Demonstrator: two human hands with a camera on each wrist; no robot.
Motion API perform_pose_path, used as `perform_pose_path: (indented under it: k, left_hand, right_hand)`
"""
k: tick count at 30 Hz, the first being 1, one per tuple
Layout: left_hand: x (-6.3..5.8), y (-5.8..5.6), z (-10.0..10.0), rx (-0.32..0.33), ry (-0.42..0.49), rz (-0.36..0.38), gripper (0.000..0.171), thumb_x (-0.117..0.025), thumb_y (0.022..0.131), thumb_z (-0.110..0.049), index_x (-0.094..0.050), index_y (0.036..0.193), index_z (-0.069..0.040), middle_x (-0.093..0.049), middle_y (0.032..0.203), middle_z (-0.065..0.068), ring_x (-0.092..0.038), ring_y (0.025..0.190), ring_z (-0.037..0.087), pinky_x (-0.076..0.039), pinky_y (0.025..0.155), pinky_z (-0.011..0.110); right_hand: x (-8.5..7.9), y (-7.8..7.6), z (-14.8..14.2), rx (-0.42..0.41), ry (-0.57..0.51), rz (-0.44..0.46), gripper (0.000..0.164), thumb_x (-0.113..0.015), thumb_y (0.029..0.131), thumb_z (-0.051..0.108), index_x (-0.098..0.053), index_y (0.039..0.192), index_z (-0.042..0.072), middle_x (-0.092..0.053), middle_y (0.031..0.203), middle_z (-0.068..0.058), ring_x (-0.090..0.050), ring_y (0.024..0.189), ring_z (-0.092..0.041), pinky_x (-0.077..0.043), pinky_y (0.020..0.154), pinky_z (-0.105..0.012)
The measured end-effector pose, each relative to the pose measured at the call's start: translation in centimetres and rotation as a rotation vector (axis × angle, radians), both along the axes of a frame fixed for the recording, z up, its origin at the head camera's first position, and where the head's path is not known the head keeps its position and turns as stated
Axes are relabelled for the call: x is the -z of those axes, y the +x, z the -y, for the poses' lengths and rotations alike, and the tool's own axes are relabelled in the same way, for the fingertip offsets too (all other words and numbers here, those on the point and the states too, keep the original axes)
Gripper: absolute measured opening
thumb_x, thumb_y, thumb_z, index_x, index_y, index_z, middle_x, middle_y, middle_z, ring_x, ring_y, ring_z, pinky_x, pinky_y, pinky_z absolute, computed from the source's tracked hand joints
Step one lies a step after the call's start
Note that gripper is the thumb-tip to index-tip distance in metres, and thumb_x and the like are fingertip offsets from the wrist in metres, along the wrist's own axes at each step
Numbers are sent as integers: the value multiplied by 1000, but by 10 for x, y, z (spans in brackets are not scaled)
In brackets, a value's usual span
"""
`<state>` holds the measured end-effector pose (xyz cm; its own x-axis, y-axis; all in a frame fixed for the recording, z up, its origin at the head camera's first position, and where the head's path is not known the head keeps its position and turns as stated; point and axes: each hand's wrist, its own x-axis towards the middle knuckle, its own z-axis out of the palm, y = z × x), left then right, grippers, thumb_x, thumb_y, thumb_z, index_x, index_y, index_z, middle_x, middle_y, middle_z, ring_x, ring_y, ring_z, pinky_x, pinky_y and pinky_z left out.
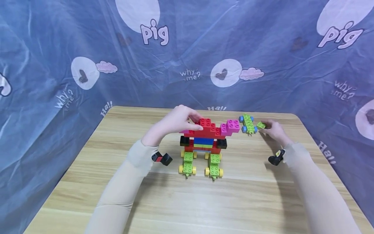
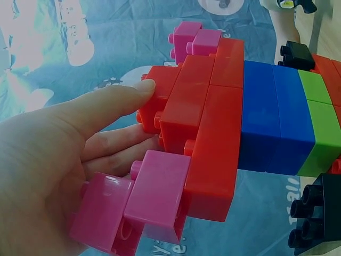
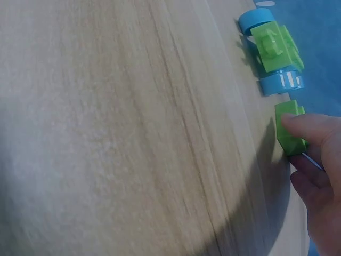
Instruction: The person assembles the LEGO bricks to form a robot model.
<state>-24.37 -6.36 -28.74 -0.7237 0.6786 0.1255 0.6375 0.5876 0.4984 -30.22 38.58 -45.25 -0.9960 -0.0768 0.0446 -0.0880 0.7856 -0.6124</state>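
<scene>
A building-block figure [image 1: 205, 132] stands upright mid-table, with a stepped red top, pink bricks [image 2: 160, 189] at its sides, a blue and green middle and black bricks [image 2: 311, 213]. Its base is two green block cars [image 1: 214, 166] with yellow wheels. My left hand [image 1: 181, 120] holds the red top brick [image 2: 162, 88], thumb on the near face and fingers behind. Over at the right, my right hand [image 1: 276, 130] pinches a small green brick [image 3: 287, 130] between thumb and fingers. This brick is close beside a green block car with blue wheels [image 1: 248, 123].
The wooden table [image 1: 222, 201] ends at a back edge just behind the blue-wheeled car. A blue printed cloth [image 1: 187, 58] hangs behind and along both sides. Small black wrist cameras [image 1: 276, 158] sit at both cuffs.
</scene>
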Motion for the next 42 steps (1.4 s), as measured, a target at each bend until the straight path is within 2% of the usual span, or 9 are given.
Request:
perform_pose_path:
  k: [9, 16, 18, 23, 28, 31, 35, 37, 42]
  left_hand:
    - [-1, 1, -2, -5, 0, 9, 39, -76, 83, -31, -71, 115, -10, -73, 105, 5, -69, 96, 18, -55, 81, 26]
    - [-1, 1, -1, -13, -5, 10, 39, -76, 83, -32, -71, 115, -10, -73, 105, 4, -68, 94, 15, -54, 79, 26]
    - [0, 1, -1, -18, -5, 12, 39, -76, 83, -32, -71, 116, -11, -73, 105, 4, -67, 94, 14, -54, 78, 25]
    - [-1, 3, -2, -21, -10, 18, 39, -76, 83, -33, -71, 116, -12, -73, 105, 3, -67, 94, 13, -54, 78, 25]
    - [-1, 4, -1, -16, 2, 4, 38, -75, 84, -31, -71, 115, -11, -73, 104, 4, -68, 94, 15, -55, 79, 27]
    - [0, 3, -1, -12, 12, -5, 38, -75, 84, -30, -71, 116, -10, -73, 104, 4, -68, 95, 15, -55, 80, 28]
    - [2, 4, -1, -19, 29, 6, 39, -75, 84, -30, -70, 117, -10, -73, 105, 4, -67, 96, 15, -54, 83, 28]
    - [3, 4, 0, -25, 38, 15, 40, -75, 84, -30, -69, 118, -10, -73, 106, 4, -67, 97, 15, -54, 84, 29]
    - [3, 5, 1, -24, 46, 11, 43, -75, 83, -31, -68, 121, -12, -72, 109, 4, -66, 100, 16, -54, 85, 30]
  right_hand:
    - [2, 1, 2, 15, 20, -83, 48, -61, 91, 6, -45, 131, -15, -53, 120, -39, -53, 107, -52, -43, 92, -59]
    - [-4, 6, 1, 48, 6, -89, 48, -61, 91, 7, -46, 131, -16, -56, 115, -37, -55, 101, -46, -46, 76, -34]
    - [-7, 8, -2, 51, -4, -93, 49, -62, 91, 10, -47, 131, -15, -56, 116, -37, -55, 101, -45, -46, 74, -31]
    - [-17, 13, -7, 54, -55, -114, 55, -66, 88, 21, -51, 128, -13, -59, 114, -35, -58, 97, -42, -49, 77, -37]
    - [-32, 21, 1, 82, -34, -118, 55, -65, 90, 22, -50, 131, -12, -58, 118, -36, -60, 98, -37, -49, 78, -26]
    - [-40, 26, 8, 105, -11, -112, 54, -64, 92, 22, -50, 132, -10, -58, 121, -34, -61, 89, -12, -43, 71, -12]
    - [-48, 30, 15, 103, -51, -123, 53, -65, 92, 20, -50, 132, -10, -57, 122, -34, -44, 76, 18, -37, 67, -4]
    - [-51, 30, 17, 93, -70, -137, 52, -65, 92, 19, -51, 132, -10, -57, 123, -34, -40, 74, 23, -37, 67, -2]
    - [-66, 34, 30, 64, -77, -160, 51, -64, 93, 19, -50, 133, -9, -57, 123, -33, -41, 77, 21, -38, 68, -3]
